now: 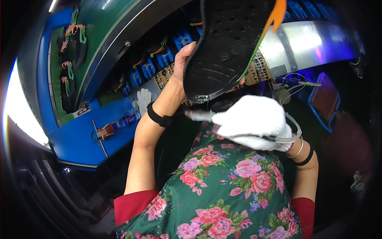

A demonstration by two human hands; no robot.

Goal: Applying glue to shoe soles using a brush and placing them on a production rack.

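Bare, my left hand (182, 63) grips a black shoe sole (223, 51) from its left side, with most of the fingers hidden behind it. Orange and green trim runs along the sole's right edge, and its toe end, pointing toward me, looks glossy. My right hand (252, 121) wears a thick white glove and is closed around a brush (200, 116), whose bristle tip is smeared by motion. The brush points left, just below the toe end and apart from it as far as I can tell. A thin clear hose (295, 129) loops by the gloved wrist.
Blue holders (148, 68) with orange and green shoe parts line the machine behind. Printed cardboard (260, 71) lies under the sole. On the blue table (75, 147) at left are a white glove (143, 99) and a bottle (126, 119). A blue-framed panel (324, 101) stands at right.
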